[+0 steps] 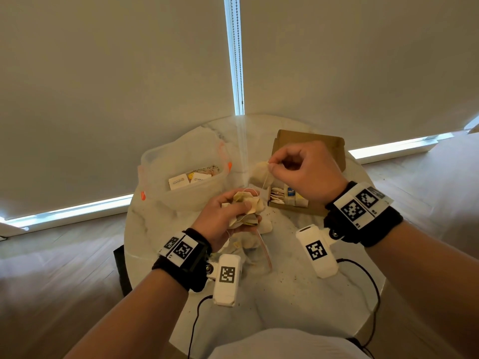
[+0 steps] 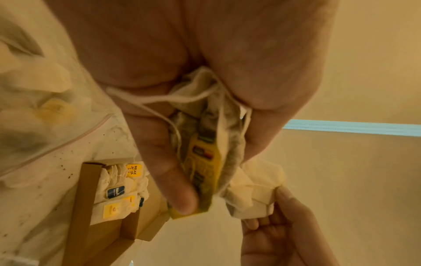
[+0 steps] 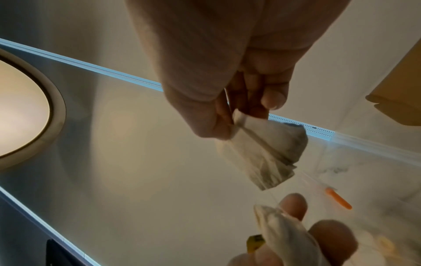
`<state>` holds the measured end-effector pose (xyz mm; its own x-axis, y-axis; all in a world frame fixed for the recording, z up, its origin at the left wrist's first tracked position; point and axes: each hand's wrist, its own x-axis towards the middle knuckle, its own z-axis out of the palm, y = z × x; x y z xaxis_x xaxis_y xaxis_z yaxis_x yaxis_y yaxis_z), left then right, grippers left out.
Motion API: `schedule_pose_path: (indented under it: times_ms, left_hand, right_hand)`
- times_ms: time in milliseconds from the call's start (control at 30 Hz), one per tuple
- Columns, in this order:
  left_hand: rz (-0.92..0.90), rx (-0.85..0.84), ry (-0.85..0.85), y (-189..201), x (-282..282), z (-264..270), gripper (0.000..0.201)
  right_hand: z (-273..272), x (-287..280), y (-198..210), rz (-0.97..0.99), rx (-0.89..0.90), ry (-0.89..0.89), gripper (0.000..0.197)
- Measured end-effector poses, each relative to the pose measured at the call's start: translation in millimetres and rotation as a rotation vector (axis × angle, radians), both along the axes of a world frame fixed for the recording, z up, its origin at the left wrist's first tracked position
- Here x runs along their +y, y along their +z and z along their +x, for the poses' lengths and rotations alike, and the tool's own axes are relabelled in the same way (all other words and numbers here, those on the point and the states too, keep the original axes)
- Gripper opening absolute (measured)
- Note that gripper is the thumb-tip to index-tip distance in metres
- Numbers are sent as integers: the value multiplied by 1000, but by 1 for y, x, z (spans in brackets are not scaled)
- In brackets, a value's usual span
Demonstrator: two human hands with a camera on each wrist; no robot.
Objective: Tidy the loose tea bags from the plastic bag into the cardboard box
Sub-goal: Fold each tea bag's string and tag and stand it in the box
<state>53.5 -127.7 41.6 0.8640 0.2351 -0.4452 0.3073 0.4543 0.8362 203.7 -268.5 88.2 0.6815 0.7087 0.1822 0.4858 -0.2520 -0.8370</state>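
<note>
Above the marble table, my left hand clutches a tangled bunch of tea bags while my right hand pinches one bag beside the cardboard box, whose string could snag and tear it.

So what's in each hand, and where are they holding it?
The right hand pinches one tea bag by its top edge. The left hand grips a bunch of tea bags around its middle.
</note>
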Motion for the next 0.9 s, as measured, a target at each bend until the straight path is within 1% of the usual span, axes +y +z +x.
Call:
schedule_pose_path:
  times_ms: [67,167,267,367,533,667,767,900]
  left_hand:
    - [-16,-12,17,-1,1,1,19]
    - [-49,-27,37,-2,2,2,16]
    - [-123,-57,58,-4,3,2,14]
    - [-216,-73,71,-6,5,2,15]
    - [-252,-64,67,-11,11,3,14]
    - [-309,-68,77,-13,15,3,14]
    - [-315,-42,45,-14,18,2,19]
    - [-344,-4,12,-14,19,1,37]
  right_hand:
    - [2,0,1,10,16,-23,9]
    - [5,-1,-1,-2,38,-49,6]
    - [6,-1,-3,-10,52,-71,7]
    - [8,-3,-5,-15,52,-99,12]
    - [13,-5,-6,4,66,-148,20]
    - [18,-7,-6,11,78,-196,20]
    - [21,-8,-4,34,91,-221,16]
    - [23,-8,-1,59,98,-233,15]
